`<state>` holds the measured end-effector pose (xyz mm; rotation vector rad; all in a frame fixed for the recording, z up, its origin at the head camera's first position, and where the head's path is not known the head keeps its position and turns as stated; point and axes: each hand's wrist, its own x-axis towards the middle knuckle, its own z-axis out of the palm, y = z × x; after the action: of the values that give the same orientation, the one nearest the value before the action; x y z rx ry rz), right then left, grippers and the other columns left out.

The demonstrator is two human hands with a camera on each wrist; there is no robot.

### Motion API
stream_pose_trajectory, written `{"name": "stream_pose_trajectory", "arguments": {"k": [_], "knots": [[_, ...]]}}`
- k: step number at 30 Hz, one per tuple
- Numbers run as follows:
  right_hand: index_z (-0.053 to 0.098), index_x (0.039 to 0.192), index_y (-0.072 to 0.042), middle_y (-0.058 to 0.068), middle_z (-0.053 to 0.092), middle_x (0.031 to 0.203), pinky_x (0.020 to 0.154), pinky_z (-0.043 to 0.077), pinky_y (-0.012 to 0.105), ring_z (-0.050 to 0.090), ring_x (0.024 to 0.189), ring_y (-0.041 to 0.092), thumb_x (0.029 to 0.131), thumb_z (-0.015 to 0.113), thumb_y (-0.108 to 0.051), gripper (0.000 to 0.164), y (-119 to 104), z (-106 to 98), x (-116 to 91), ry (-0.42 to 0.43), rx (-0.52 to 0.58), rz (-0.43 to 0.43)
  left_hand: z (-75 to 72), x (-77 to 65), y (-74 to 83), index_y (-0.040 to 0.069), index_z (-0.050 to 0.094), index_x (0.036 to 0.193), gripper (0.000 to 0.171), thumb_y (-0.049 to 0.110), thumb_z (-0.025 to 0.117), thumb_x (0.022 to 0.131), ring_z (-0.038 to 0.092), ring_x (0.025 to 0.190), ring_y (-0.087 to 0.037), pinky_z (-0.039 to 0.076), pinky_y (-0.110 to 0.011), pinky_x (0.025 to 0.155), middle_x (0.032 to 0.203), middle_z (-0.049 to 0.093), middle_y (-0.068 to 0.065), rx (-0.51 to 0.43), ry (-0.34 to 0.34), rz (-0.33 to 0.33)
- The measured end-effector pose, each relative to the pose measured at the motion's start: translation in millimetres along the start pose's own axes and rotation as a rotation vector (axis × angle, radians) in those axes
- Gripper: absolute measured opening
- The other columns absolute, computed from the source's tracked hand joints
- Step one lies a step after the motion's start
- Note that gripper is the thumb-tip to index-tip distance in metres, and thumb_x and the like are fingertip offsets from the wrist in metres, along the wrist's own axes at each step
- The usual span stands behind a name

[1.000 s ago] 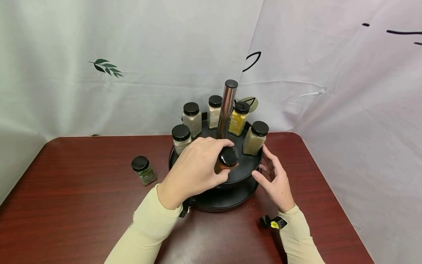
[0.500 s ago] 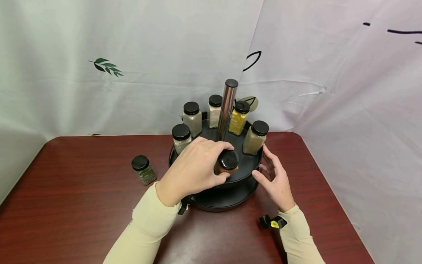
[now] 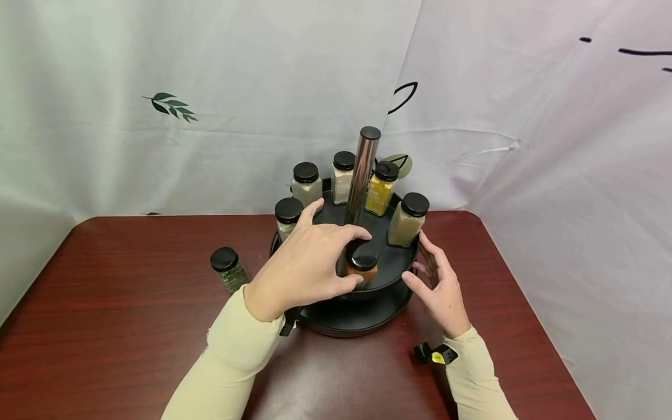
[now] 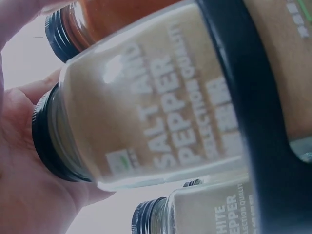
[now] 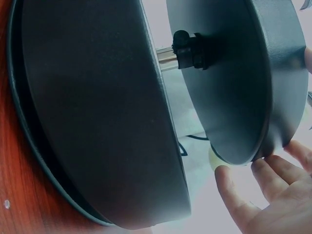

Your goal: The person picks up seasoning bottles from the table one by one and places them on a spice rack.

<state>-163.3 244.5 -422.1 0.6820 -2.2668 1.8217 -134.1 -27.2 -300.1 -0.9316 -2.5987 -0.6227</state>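
My left hand (image 3: 304,265) arches over the front of the black two-tier turntable's upper tray (image 3: 389,262). Its thumb and index finger lie spread around an orange-brown spice jar (image 3: 362,269) with a black lid, while another finger points toward the jars behind. The left wrist view shows a salt and pepper jar (image 4: 136,107) upright before the palm, with the orange-brown jar (image 4: 105,17) beyond it. My right hand (image 3: 441,291) rests its fingertips against the upper tray's right rim. In the right wrist view, those fingers (image 5: 265,178) are lightly bent at the rim.
More black-lidded jars stand around the upper tray, including a yellow one (image 3: 379,195) and an olive-tan one (image 3: 406,224). A metal post (image 3: 362,175) rises through it. The lower tray (image 3: 349,322) sits on the red-brown table (image 3: 131,303). A green herb jar (image 3: 232,274) stands at left.
My left hand's fingers have loosened and spread around the orange-brown jar, one finger extending upward, and the hand has shifted slightly left. The right hand stays at the rim.
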Motion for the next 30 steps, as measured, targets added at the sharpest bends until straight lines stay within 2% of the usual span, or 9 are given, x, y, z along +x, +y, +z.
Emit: {"name": "stream_pose_trajectory", "arguments": {"k": [9,20,24,28,30], "knots": [[0.033,0.157,-0.012,0.005,0.029,0.163,0.107,0.041,0.023,0.034,0.146,0.015,0.092,0.062,0.009,0.074,0.0,-0.1,-0.6,0.001,0.006,-0.006,-0.3,-0.8,-3.2,0.013,0.068,0.121,0.052,0.03,0.085,0.075,0.069,0.096,-0.01,0.017,-0.059,0.118,0.106,0.074,0.006,-0.016,-0.006,0.029],[0.034,0.157,-0.011,0.005,0.03,0.163,0.107,0.041,0.025,0.034,0.147,0.016,0.092,0.062,0.009,0.074,0.0,0.1,-0.3,0.001,0.006,-0.024,-2.4,-3.1,-4.6,0.015,0.067,0.126,0.052,0.032,0.084,0.08,0.065,0.109,-0.012,0.019,-0.059,0.118,0.118,0.071,0.003,-0.032,-0.014,0.024],[0.034,0.157,-0.014,0.003,0.03,0.163,0.108,0.04,0.024,0.035,0.146,0.016,0.092,0.063,0.007,0.074,-0.6,0.1,-0.5,-0.001,-0.038,-0.022,-4.5,-7.7,-5.2,0.016,0.066,0.128,0.052,0.032,0.083,0.081,0.063,0.115,-0.012,0.02,-0.057,0.118,0.123,0.069,0.005,-0.058,0.036,0.024],[0.034,0.157,-0.015,0.002,0.031,0.163,0.106,0.041,0.023,0.035,0.146,0.014,0.091,0.065,0.006,0.075,0.0,-0.4,-0.3,0.0,-0.114,-0.042,-6.8,-14.3,-7.7,0.014,0.066,0.127,0.051,0.028,0.083,0.082,0.061,0.117,-0.013,0.022,-0.056,0.117,0.124,0.068,0.005,-0.098,0.129,0.04],[0.035,0.156,-0.011,0.005,0.031,0.162,0.106,0.041,0.022,0.036,0.145,0.013,0.09,0.065,0.007,0.075,1.4,-0.7,-0.3,0.002,-0.137,-0.067,-8.3,-17.9,-9.5,0.013,0.066,0.127,0.051,0.027,0.084,0.082,0.06,0.118,-0.014,0.023,-0.056,0.117,0.125,0.067,0.004,-0.117,0.175,0.046]]}}
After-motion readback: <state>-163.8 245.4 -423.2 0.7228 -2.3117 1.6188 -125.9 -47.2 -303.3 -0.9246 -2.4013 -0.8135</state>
